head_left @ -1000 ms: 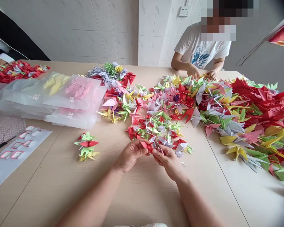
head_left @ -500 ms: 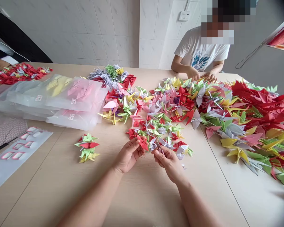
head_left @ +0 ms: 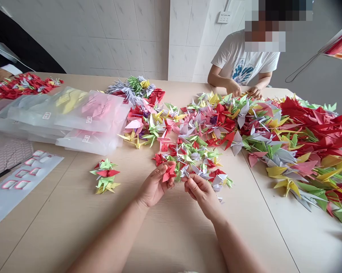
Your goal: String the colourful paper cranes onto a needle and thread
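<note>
Red origami paper crane (head_left: 169, 173) pinched in the left hand (head_left: 154, 187).
Right-hand fingers (head_left: 192, 182) close on a pale paper crane (head_left: 185, 172) just beside it.

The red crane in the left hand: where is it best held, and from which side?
Probably pinch the red crane at its folded middle, from the near side, as the left hand does now. The pointed wings and tail stick outward and look likely to bend, while the middle looks firmest.
</note>
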`<state>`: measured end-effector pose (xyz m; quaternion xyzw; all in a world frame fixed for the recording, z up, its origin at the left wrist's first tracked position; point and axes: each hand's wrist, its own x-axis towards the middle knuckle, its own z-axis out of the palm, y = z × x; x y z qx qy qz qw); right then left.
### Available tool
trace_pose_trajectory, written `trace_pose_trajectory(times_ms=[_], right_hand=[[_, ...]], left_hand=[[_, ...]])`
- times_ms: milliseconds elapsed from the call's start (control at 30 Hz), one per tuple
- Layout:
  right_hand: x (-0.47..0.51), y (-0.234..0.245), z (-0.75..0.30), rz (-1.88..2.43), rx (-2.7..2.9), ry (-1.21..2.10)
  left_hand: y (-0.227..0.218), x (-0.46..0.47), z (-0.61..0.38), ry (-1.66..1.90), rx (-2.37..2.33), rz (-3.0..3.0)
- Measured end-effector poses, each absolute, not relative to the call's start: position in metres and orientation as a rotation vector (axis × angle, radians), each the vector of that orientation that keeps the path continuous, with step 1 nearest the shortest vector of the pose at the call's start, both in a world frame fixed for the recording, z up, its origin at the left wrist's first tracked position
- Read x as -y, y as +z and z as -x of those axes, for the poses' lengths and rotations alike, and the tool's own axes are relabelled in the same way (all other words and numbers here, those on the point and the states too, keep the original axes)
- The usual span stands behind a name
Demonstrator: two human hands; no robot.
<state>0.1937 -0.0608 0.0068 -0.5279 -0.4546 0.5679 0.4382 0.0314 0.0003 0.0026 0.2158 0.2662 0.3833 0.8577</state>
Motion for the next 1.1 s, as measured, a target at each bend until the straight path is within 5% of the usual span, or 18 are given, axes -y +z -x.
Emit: trace_pose_trajectory(times_ms=[433, 1100], right_hand=[[0.062, 0.0054, -0.1874, 1.616, 1.603, 0.901], [0.0628, 0.0047, -0.1867, 1.604, 1.684, 0.785]], left_hand=[[-0.0014, 0.0011, -0.0329, 0.826, -0.609, -0.584], [-0.0014, 0.0006, -0.0331, 0.766, -0.594, -0.628]])
